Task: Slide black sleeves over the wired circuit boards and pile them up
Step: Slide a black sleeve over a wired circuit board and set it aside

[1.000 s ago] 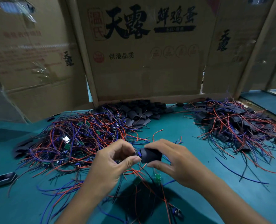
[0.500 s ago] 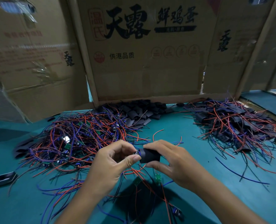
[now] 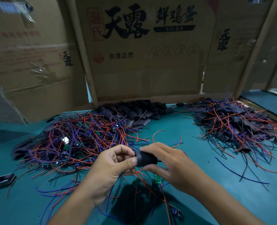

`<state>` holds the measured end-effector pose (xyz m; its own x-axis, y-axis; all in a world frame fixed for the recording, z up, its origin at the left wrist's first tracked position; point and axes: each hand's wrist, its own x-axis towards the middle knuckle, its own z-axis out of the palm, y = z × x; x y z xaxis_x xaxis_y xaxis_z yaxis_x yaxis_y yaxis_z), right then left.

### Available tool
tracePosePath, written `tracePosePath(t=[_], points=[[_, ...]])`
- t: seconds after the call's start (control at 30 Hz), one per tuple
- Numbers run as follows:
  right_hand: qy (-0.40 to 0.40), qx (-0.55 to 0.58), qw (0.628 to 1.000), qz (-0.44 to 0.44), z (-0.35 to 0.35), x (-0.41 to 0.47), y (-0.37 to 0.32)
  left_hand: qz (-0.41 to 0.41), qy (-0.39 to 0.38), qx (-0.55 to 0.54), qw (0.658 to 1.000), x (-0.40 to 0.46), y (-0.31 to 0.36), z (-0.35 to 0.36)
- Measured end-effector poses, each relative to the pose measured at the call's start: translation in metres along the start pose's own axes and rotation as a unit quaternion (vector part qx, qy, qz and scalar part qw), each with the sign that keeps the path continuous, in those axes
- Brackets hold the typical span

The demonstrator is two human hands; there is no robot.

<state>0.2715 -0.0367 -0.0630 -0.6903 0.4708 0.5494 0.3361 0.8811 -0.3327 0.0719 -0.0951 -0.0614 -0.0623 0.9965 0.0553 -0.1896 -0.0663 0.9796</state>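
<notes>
Both hands meet above the teal table, just below centre. My right hand (image 3: pixel 170 164) pinches a black sleeve (image 3: pixel 145 159) between thumb and fingers. My left hand (image 3: pixel 111 166) pinches the sleeve's left end, where the board goes in; the board itself is hidden inside. Red and blue wires hang down under the hands. A tangle of bare wired boards (image 3: pixel 79 140) lies at the left. Loose black sleeves (image 3: pixel 134 111) are heaped at the back. A pile of sleeved boards (image 3: pixel 232 124) lies at the right.
Cardboard box walls (image 3: pixel 144 62) close off the back of the teal table (image 3: pixel 199 159). A single black sleeve (image 3: pixel 3 180) lies at the far left edge. Two small green boards (image 3: pixel 157 179) with wires lie under my hands.
The sleeve has slid left over the board; the blue part seen at its left end a second ago is now covered. Both hands stayed in place.
</notes>
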Motion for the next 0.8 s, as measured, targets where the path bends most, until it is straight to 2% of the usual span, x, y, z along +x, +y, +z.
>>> tracePosePath(t=[0.1,0.33,0.5,0.6,0.63,0.7,0.8], points=[[0.006,-0.030,0.999,-0.018,0.001,0.000,-0.002,-0.009,0.013,-0.017,1.000,0.001,-0.003,0.001],[0.021,-0.121,0.992,-0.037,0.015,-0.002,-0.005,-0.001,0.013,0.025,1.000,0.004,-0.011,0.004],[0.009,-0.124,0.992,-0.009,0.014,-0.002,-0.003,-0.007,0.002,0.031,0.999,0.004,-0.011,0.003],[0.032,-0.122,0.991,0.049,-0.006,0.003,0.007,0.027,0.056,0.071,0.996,0.008,-0.007,-0.009],[0.032,-0.141,0.987,0.071,-0.016,0.005,0.015,0.064,0.093,0.134,0.985,0.009,-0.006,-0.015],[-0.004,-0.205,0.970,0.129,-0.041,0.014,0.037,0.153,0.156,0.315,0.924,0.012,-0.008,-0.029],[-0.058,-0.335,0.915,0.215,-0.086,0.029,0.087,0.225,0.163,0.486,0.829,0.015,-0.014,-0.041]])
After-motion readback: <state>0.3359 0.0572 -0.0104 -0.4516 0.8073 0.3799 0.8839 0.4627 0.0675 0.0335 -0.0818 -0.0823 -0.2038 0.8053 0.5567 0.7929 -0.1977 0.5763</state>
